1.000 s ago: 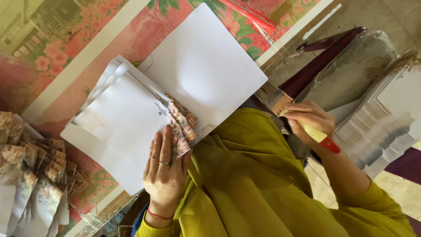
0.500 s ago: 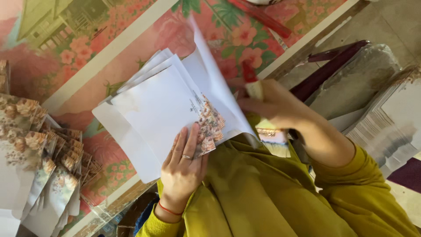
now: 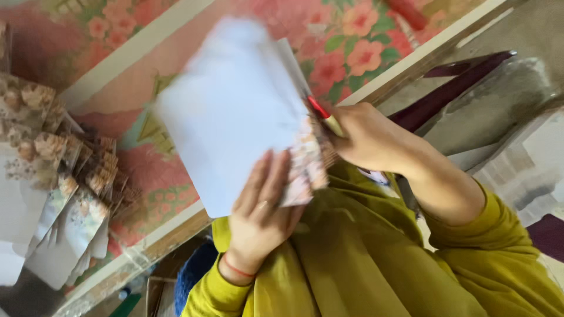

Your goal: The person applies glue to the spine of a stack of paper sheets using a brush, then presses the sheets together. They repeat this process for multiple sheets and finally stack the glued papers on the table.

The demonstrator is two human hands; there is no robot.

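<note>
Item: stack of white paper sheets with a floral-printed edge [image 3: 235,111], motion-blurred, lying on the counter [image 3: 147,53], which is covered in pink floral-patterned cloth. The stack sits at the counter's near edge, directly in front of the person's mustard-yellow garment [image 3: 364,264].

Left hand [image 3: 261,217]: laid flat on the stack's near corner, fingers stretched and slightly spread, pressing the sheets down; a ring shows on one finger and a red thread band [image 3: 238,269] circles the wrist.

Right hand [image 3: 370,138]: at the stack's right edge, fingers curled and pinching a slim red and cream stick-shaped tool [image 3: 325,115], whose tip touches the floral edge of the sheets.

Left of the stack: a fanned heap of white sheets with brown floral corners [image 3: 53,176], spread across the counter and well apart from the stack.

Right of the stack, beyond the counter's pale wooden rim [image 3: 423,58]: dark maroon cloth [image 3: 452,88] and bundles in clear plastic wrap [image 3: 517,170].
</note>
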